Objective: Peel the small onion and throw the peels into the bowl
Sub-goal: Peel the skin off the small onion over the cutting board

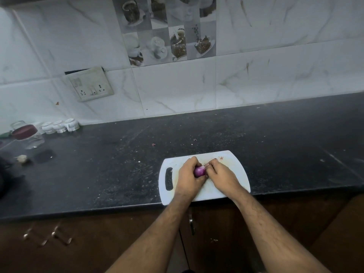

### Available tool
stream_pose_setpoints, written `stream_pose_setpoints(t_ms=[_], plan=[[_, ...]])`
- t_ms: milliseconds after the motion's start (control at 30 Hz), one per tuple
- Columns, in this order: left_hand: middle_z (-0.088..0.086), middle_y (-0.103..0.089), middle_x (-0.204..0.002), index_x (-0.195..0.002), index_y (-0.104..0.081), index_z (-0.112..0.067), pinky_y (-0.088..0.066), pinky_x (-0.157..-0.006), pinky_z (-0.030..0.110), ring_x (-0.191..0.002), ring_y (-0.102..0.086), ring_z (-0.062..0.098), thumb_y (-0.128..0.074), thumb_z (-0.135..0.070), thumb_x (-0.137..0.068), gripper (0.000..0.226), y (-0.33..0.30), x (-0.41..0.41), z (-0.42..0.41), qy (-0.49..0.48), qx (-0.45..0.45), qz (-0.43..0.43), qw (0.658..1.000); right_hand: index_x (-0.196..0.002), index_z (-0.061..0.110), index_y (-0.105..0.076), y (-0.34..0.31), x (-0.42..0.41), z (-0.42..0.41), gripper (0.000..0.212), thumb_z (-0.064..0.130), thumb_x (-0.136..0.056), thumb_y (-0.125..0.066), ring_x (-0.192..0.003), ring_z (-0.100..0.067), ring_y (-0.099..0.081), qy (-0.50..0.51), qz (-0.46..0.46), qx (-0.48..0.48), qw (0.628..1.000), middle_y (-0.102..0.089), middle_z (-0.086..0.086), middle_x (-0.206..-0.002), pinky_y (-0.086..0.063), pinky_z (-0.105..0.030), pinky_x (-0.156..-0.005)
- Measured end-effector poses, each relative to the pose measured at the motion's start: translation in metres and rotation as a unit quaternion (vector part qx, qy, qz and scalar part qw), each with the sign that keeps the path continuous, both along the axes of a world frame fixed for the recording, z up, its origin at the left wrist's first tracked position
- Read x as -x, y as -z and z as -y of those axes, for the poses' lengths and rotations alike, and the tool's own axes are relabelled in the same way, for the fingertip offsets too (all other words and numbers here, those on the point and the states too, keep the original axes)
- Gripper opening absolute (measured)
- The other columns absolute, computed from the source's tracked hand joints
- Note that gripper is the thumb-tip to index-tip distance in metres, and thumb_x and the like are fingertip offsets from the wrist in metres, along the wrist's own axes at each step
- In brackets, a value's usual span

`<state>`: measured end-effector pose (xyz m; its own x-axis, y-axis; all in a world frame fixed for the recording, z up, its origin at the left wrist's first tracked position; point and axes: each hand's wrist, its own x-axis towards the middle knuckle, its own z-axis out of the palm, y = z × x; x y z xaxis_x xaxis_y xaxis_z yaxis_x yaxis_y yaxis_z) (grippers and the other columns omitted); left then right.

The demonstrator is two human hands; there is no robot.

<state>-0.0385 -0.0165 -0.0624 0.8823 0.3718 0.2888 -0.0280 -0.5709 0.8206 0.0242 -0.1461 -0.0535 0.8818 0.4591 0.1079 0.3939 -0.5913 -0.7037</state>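
Both hands grip onion (199, 171); far jar (29, 136) perhaps empty.

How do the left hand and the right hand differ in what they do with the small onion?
The left hand wraps around the small onion and holds it; the right hand only pinches at the onion's end with its fingertips. The left hand covers the onion's left side, the right hand meets it from the right. Both hands are above the white cutting board.

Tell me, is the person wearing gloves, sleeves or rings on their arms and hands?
No. The left hand and right hand are both bare, with no gloves. No ring, watch or bracelet shows. Both forearms are uncovered and hairy, with no sleeves reaching into view.
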Motion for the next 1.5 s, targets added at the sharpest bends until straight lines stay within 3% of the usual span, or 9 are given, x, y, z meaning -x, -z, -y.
stream_pose_setpoints(t_ms=[167,267,433,633,900,1133,1233,1333,1500], plan=[[-0.001,-0.068,-0.094,-0.083,-0.053,-0.027,-0.052,-0.076,0.022,-0.087,-0.065,0.014,-0.093,-0.010,-0.065,0.047,-0.002,0.000,-0.002,0.019,0.016,-0.026,0.999,-0.092,0.021,-0.064,0.002,-0.003,0.005,0.025,0.034,-0.106,-0.047,-0.089,-0.015,-0.068,0.030,-0.147,-0.245,0.958,-0.071,0.004,-0.090,-0.056,-0.034,-0.072],[-0.002,-0.072,-0.093,-0.089,-0.057,-0.017,-0.054,-0.075,0.018,-0.084,-0.068,0.006,-0.094,-0.006,-0.064,0.046,-0.002,0.000,-0.002,0.022,0.056,-0.034,0.998,-0.099,0.022,-0.068,0.006,-0.006,0.010,0.016,0.033,-0.102,-0.058,-0.089,-0.016,-0.072,0.082,-0.130,-0.309,0.939,-0.075,0.000,-0.094,-0.058,-0.030,-0.056],[-0.005,-0.070,-0.095,-0.097,-0.057,-0.014,-0.050,-0.073,0.011,-0.081,-0.062,-0.001,-0.094,-0.006,-0.064,0.050,-0.005,0.001,-0.001,0.015,0.077,-0.031,0.996,-0.125,0.016,-0.068,0.012,-0.003,0.004,0.028,0.016,-0.102,-0.054,-0.091,-0.010,-0.070,0.129,-0.002,-0.200,0.971,-0.074,0.004,-0.105,-0.059,-0.030,-0.079],[-0.006,-0.067,-0.087,-0.089,-0.055,-0.020,-0.050,-0.069,0.014,-0.077,-0.060,0.005,-0.093,-0.009,-0.066,0.046,-0.003,0.000,-0.003,0.001,0.080,-0.021,0.997,-0.089,0.024,-0.066,0.007,0.004,-0.003,0.028,0.052,-0.093,-0.062,-0.081,-0.006,-0.062,0.064,0.038,-0.122,0.990,-0.063,0.011,-0.088,-0.050,-0.024,-0.073],[-0.003,-0.067,-0.087,-0.085,-0.055,-0.018,-0.045,-0.066,0.011,-0.076,-0.057,0.005,-0.090,-0.007,-0.068,0.040,0.001,-0.003,-0.003,0.013,0.060,-0.026,0.998,-0.090,0.017,-0.055,0.005,0.001,-0.003,0.027,0.037,-0.105,-0.044,-0.093,-0.017,-0.052,0.004,0.058,0.010,0.998,-0.057,0.003,-0.093,-0.047,-0.039,-0.079],[-0.001,-0.074,-0.093,-0.089,-0.058,-0.016,-0.048,-0.072,0.011,-0.086,-0.068,0.010,-0.091,-0.009,-0.070,0.039,0.000,-0.002,-0.003,0.018,0.054,-0.033,0.998,-0.102,0.004,-0.064,0.009,-0.010,-0.001,0.021,0.015,-0.104,-0.047,-0.091,-0.026,-0.057,0.153,0.057,-0.078,0.984,-0.061,-0.013,-0.106,-0.044,-0.035,-0.077],[-0.002,-0.073,-0.094,-0.093,-0.062,-0.016,-0.049,-0.073,0.008,-0.081,-0.066,-0.004,-0.090,-0.006,-0.071,0.038,-0.002,0.000,-0.003,0.021,0.063,-0.034,0.997,-0.110,0.010,-0.068,0.010,-0.005,-0.003,0.019,0.007,-0.101,-0.051,-0.093,-0.018,-0.062,0.120,0.052,-0.103,0.986,-0.061,-0.005,-0.110,-0.045,-0.025,-0.081],[-0.007,-0.072,-0.093,-0.096,-0.062,-0.019,-0.049,-0.075,0.008,-0.080,-0.065,-0.007,-0.087,-0.005,-0.075,0.036,-0.002,0.000,-0.002,0.023,0.064,-0.031,0.997,-0.115,0.019,-0.068,0.009,0.000,-0.004,0.021,0.018,-0.103,-0.051,-0.097,-0.012,-0.063,0.072,0.054,-0.130,0.987,-0.065,0.005,-0.110,-0.047,-0.025,-0.086],[-0.007,-0.071,-0.093,-0.098,-0.061,-0.018,-0.049,-0.076,0.010,-0.083,-0.062,0.000,-0.082,-0.005,-0.081,0.030,-0.001,-0.001,-0.004,0.038,0.048,-0.025,0.998,-0.091,0.025,-0.062,0.008,0.000,-0.001,0.010,0.031,-0.099,-0.061,-0.084,-0.010,-0.063,0.048,0.030,-0.113,0.992,-0.067,0.011,-0.086,-0.048,-0.028,-0.075]])
